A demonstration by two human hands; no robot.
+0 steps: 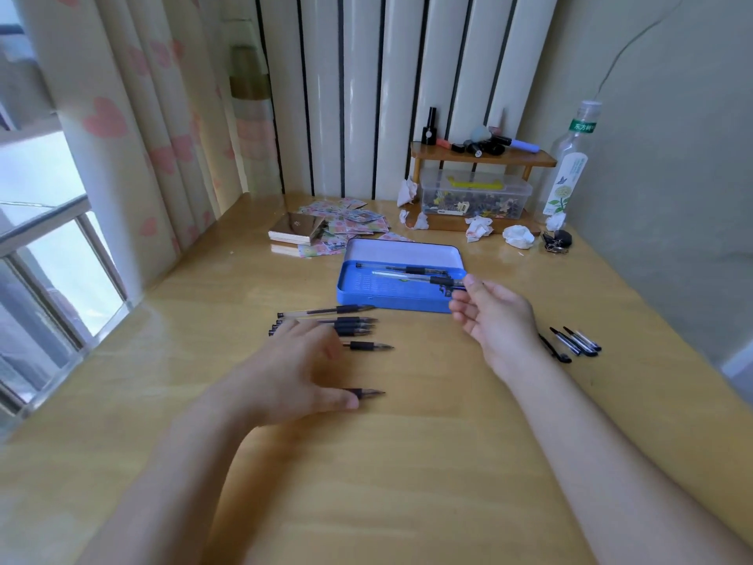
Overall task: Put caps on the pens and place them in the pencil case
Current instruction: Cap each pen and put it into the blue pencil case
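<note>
An open blue pencil case [391,299] lies mid-table with two capped pens [407,271] inside. My right hand [495,316] holds the capped end of a pen [446,284] at the case's right rim. Several uncapped pens [346,322] lie in a row left of centre. My left hand [293,373] rests flat over them, fingers spread, its thumb touching the nearest pen [368,393]. Several loose black caps [574,342] lie on the table to the right of my right wrist.
Behind the case are a pile of stickers and a gold box [297,228], crumpled tissues [517,236], keys [556,240], a clear plastic box [474,195] under a small wooden shelf, and a bottle [568,165]. A window and curtain run along the left edge.
</note>
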